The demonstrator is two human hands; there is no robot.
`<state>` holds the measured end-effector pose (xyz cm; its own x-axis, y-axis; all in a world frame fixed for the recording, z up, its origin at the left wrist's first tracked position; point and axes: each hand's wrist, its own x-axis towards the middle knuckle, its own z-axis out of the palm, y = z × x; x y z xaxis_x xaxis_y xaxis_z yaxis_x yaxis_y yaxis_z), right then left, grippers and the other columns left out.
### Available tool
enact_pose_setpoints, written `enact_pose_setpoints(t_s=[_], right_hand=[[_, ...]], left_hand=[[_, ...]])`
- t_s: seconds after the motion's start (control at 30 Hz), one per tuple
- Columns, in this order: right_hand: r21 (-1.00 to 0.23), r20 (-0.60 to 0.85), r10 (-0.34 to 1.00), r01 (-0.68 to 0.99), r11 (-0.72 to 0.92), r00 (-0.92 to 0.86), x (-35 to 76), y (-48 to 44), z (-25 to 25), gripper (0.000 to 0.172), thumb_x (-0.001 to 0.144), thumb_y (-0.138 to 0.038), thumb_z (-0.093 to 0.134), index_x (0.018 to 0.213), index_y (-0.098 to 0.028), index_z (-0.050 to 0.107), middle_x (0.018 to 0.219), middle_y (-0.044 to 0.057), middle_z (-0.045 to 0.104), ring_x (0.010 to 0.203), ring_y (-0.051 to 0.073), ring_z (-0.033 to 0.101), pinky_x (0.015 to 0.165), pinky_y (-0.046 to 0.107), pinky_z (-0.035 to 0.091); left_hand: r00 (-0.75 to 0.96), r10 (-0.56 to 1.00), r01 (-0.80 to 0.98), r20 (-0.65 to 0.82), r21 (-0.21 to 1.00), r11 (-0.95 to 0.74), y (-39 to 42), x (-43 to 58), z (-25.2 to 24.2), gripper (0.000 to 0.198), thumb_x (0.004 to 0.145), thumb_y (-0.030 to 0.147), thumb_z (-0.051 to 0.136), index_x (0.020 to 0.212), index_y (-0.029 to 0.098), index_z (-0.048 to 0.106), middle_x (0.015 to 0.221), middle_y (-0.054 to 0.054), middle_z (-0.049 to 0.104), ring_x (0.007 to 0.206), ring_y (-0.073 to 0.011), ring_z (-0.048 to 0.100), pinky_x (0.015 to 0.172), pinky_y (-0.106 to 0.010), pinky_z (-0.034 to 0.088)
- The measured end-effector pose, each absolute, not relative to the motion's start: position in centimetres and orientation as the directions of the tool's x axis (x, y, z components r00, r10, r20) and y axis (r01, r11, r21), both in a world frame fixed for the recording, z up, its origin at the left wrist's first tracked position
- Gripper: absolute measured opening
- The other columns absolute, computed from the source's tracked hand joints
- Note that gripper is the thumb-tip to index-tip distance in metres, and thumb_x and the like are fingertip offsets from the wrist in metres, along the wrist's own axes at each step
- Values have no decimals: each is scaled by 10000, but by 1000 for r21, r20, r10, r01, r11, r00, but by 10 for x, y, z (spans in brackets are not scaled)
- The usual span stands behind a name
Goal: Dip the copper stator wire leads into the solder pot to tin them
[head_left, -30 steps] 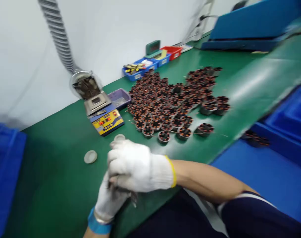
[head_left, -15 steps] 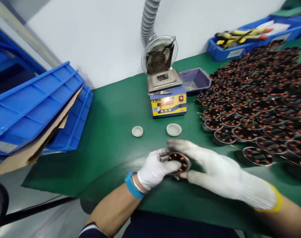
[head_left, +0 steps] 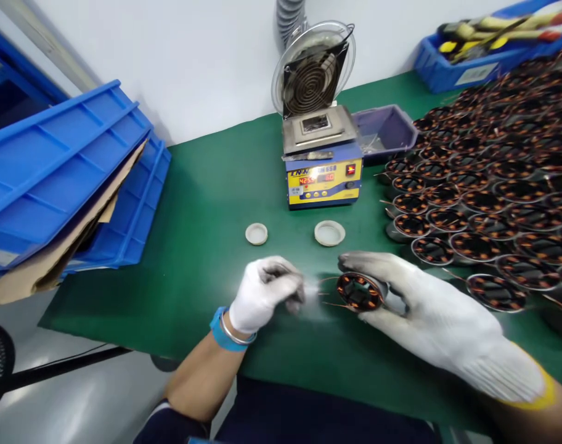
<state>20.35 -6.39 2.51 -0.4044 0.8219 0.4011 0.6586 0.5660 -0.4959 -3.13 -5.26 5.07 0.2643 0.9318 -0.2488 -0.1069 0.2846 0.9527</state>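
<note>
My right hand (head_left: 429, 311), in a white glove, grips a round motor stator (head_left: 359, 291) with copper windings, tilted on its side just above the green mat (head_left: 207, 203). Thin copper wire ends stick out of the stator toward the left. My left hand (head_left: 266, 293), gloved too, is closed in a pinch a little to the left of the stator; its fingertips are blurred, and what they pinch is too fine to make out. A blue band and a bracelet sit on the left wrist.
Several more stators (head_left: 484, 179) cover the mat at the right. A yellow-and-blue solder pot (head_left: 321, 161) with a fan (head_left: 312, 77) stands at the back, a purple tray (head_left: 385, 128) beside it. Two white lids (head_left: 329, 233) lie in front. Blue crates (head_left: 63, 179) lean at the left.
The view swung left, then steadied. My hands, joined around the stator before, have parted: the left drew away to the left, the right keeps the stator.
</note>
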Motion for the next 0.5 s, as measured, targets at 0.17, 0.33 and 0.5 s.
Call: enact_pose_setpoints(t_s=[0.17, 0.33, 0.5], right_hand=[[-434, 471, 772, 649, 625, -427, 198, -64, 26, 431, 853, -213, 572, 1279, -204, 506, 1248, 102, 662, 1133, 215, 671, 960, 320, 592], [-480, 407, 845, 706, 520, -346, 202, -56, 28, 399, 857, -281, 562, 1249, -212, 536, 1211, 104, 670, 1097, 230, 679, 955, 357, 584], [-428, 197, 977, 890, 156, -76, 205, -32, 35, 479, 765, -335, 624, 1227, -222, 570, 1311, 108, 615, 1085, 285, 662, 895, 420, 567]], left_hand=[[387, 887, 22, -252, 964, 265, -57, -20, 42, 260, 714, 368, 751, 784, 168, 600, 656, 17, 615, 508, -84, 548, 468, -188, 417], [272, 900, 1, -342, 935, 355, -56, -11, 39, 339, 806, 459, 635, 656, 184, 506, 540, 42, 539, 388, -56, 452, 398, -185, 349], [76, 961, -50, -267, 961, 271, -40, -9, 18, 326, 771, 480, 633, 694, 191, 503, 569, 41, 559, 409, -70, 498, 409, -189, 363]])
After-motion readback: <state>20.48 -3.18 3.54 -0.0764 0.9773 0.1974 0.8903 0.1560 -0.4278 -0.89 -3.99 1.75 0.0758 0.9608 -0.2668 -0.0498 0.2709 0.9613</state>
